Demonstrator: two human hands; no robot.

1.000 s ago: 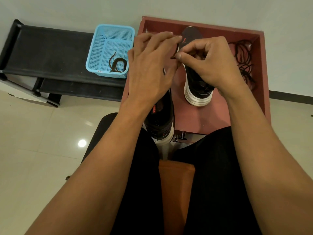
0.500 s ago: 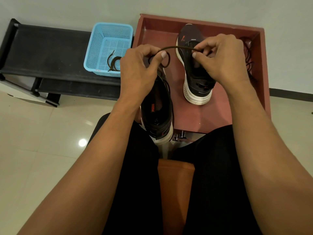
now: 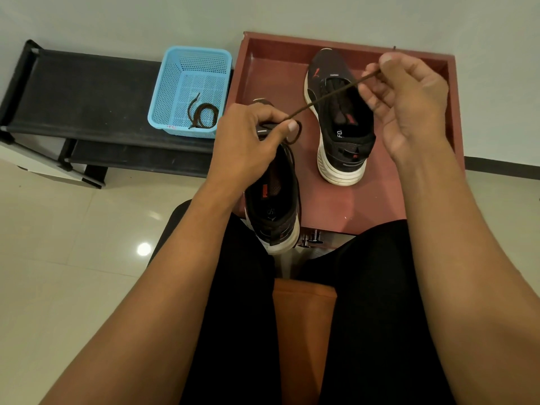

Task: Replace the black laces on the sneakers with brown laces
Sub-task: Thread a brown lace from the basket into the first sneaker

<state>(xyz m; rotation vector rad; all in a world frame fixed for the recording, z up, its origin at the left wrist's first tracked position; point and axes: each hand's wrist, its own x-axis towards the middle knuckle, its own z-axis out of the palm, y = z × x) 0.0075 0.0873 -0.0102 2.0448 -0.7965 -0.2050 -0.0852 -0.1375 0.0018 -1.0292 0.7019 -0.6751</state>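
Pale glossy floor (image 3: 58, 244) tiles meet a plain light wall (image 3: 117, 19). A red-brown tray (image 3: 274, 68) with a raised rim stands against that wall. Left of the tray is a low black rack (image 3: 87, 95), and a blue mesh basket (image 3: 163, 92) on it just beside the tray's left rim holds a coiled brown lace (image 3: 203, 115). On the near side of the tray, an orange seat (image 3: 304, 317) shows between the person's black-clad legs.

Above the tray, a second brown cord (image 3: 327, 96), thin and dark, runs taut in a straight line between both hands. The left hand (image 3: 248, 141) pinches its lower end between thumb and curled fingers, and a small loop shows by the thumb. The right hand (image 3: 409, 103) pinches the upper end between thumb and forefinger, its other fingers loosely bent.

One sneaker (image 3: 342, 127), black with a white sole and red marks, stands inside the tray, toe toward the wall. The other shoe (image 3: 274, 206) lies under the left hand, its heel past the tray's near edge.
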